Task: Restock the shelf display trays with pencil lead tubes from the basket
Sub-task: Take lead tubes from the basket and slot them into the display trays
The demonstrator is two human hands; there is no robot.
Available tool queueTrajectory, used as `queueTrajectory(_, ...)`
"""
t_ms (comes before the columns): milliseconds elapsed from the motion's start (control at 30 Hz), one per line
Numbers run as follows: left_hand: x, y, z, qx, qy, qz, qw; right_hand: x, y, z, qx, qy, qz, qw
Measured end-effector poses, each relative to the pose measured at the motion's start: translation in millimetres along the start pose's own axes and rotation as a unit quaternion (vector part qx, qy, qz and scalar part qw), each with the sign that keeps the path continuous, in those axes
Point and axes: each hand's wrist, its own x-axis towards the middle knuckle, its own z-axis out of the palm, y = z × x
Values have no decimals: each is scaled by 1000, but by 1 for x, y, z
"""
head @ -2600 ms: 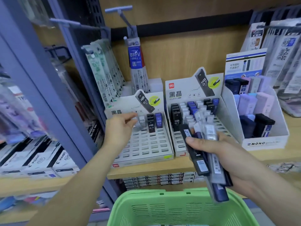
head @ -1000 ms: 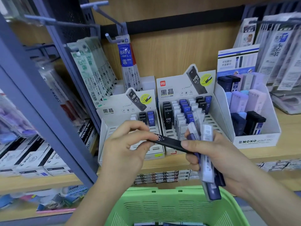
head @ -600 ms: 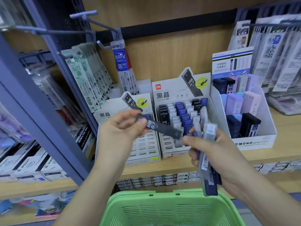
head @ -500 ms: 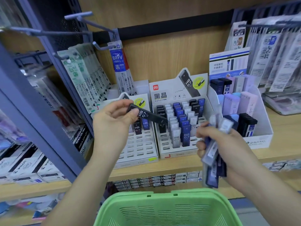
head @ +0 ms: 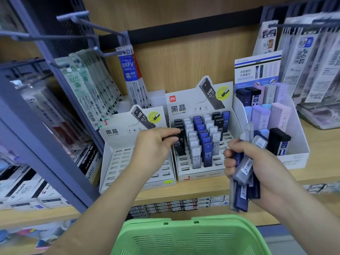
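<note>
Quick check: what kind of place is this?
Most likely a stationery shop aisle: refill packs hanging on peg hooks, cardboard display trays of lead tubes, a green basket below.

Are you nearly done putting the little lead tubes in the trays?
About halfway, I'd say. The right tray already has rows of black, white and blue tubes. The left hand holds a black tube at its left column, and the right hand grips a bundle of tubes. The left tray shows mostly empty slots, so that one is left to fill.

Two display trays (head: pixel 185 173) side by side on shelf (head: pixel 202 190), basket (head: pixel 193 234) below.
</note>
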Motion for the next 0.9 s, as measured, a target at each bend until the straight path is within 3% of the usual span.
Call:
queueTrajectory(100, 8, -4, 6, 19, 2, 41, 999, 3, 2, -1, -1, -10, 4, 1000)
queueTrajectory(533, 2, 22, 12, 82, 46, 24, 995, 3, 2, 0, 57, -25, 22, 998)
queueTrajectory(600, -15, 49, 6, 11, -14, 9, 1000, 4, -1, 1, 80, -18, 19, 996)
queueTrajectory(667, -39, 72, 8, -81, -135, -28, 987, 5, -4, 0, 95, -8, 14, 995)
queueTrajectory(767, -69, 86, 19, -95, -263, -53, 959, 5, -8, -3, 113, 5, 27, 993)
queueTrajectory(833, -75, 87, 27, -182, -280, -100, 937, 3, -11, -3, 120, 5, 23, 992)
queueTrajectory(900, -76, 89, 33, -275, -249, -161, 914, 0, -13, -3, 120, 6, 4, 993)
